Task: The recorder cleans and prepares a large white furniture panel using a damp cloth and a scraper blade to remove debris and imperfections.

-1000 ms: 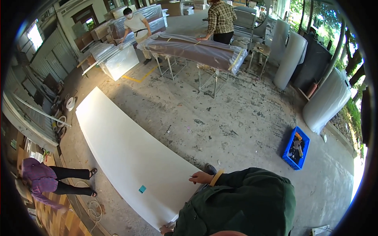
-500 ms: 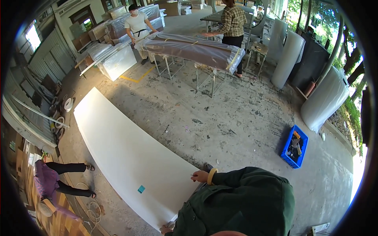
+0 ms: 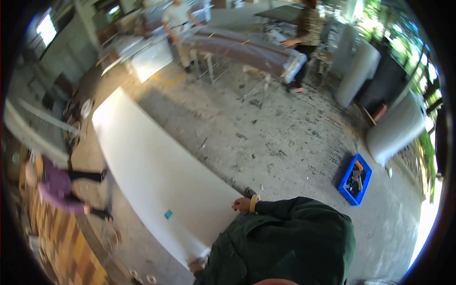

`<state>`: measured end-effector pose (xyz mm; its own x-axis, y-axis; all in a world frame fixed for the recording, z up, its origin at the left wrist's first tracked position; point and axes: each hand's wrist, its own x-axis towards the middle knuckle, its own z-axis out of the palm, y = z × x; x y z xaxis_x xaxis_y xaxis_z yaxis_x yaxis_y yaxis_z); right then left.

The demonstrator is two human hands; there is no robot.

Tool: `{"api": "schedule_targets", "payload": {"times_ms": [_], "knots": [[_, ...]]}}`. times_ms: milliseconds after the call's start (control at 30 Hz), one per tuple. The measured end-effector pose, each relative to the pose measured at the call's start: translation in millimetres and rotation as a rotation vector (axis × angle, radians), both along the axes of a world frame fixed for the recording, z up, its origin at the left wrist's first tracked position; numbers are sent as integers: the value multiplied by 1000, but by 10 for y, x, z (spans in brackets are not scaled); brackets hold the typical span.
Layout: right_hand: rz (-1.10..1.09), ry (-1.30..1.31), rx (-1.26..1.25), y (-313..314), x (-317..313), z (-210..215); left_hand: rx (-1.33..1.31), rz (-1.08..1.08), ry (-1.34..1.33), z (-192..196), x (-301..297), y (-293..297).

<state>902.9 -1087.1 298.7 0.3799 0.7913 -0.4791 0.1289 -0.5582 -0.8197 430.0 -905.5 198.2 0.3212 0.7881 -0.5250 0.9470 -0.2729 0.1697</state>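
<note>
**Both hands on near end of long white sheet**

A long white sheet (image 3: 152, 166) lies flat on the concrete floor (image 3: 285, 137), running from the far left toward the person. The right hand (image 3: 242, 204) rests at the sheet's near right corner, fingers curled against the edge; a yellow band sits at its wrist. The left hand (image 3: 197, 266) touches the near left corner, mostly hidden by the green sleeve, so its grip cannot be told. A small teal tag (image 3: 168, 214) sits on the sheet near its near end. A blue crate (image 3: 355, 179) stands on the floor well to the right. Another person in purple (image 3: 61, 187) is beside the sheet's left edge.
</note>
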Motion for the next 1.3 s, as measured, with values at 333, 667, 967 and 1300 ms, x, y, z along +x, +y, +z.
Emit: {"api": "schedule_targets", "payload": {"times_ms": [333,667,967,1300], "knots": [[-149,-102,-169,-332,188,-562,106,52,34,-5,29,-49],[-314,-158,-481,-249,305,-287,166,1070,-734,239,233,-13],[-263,-4,-432,-183,371,-566,134,849,-275,597,563,263],[-196,-9,-439,-229,329,-686,112,925,-309,555,571,321]]}}
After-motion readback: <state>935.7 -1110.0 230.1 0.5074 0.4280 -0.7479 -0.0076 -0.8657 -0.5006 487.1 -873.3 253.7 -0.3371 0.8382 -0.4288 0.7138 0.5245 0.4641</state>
